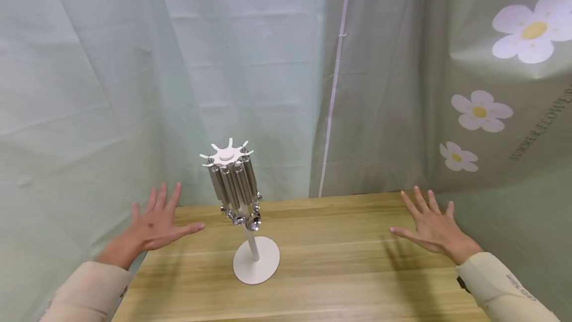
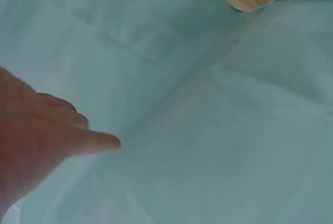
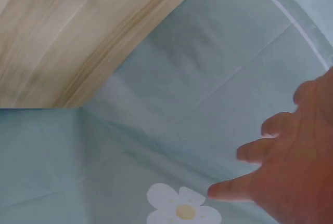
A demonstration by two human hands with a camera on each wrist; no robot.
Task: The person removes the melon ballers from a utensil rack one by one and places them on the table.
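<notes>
The left hand (image 1: 154,225) is at the left edge of the table (image 1: 339,257), fingers spread, holding nothing; the rack (image 1: 237,202) with hanging metal tools stands upright between the hands; the right hand (image 1: 431,227) is spread too, well apart from the rack, near the flowered curtain (image 1: 491,88).

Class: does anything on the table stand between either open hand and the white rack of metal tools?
Nothing visible does. Only bare table lies between the left hand and the rack, and between the right hand and the rack. Both hands hold nothing.
</notes>
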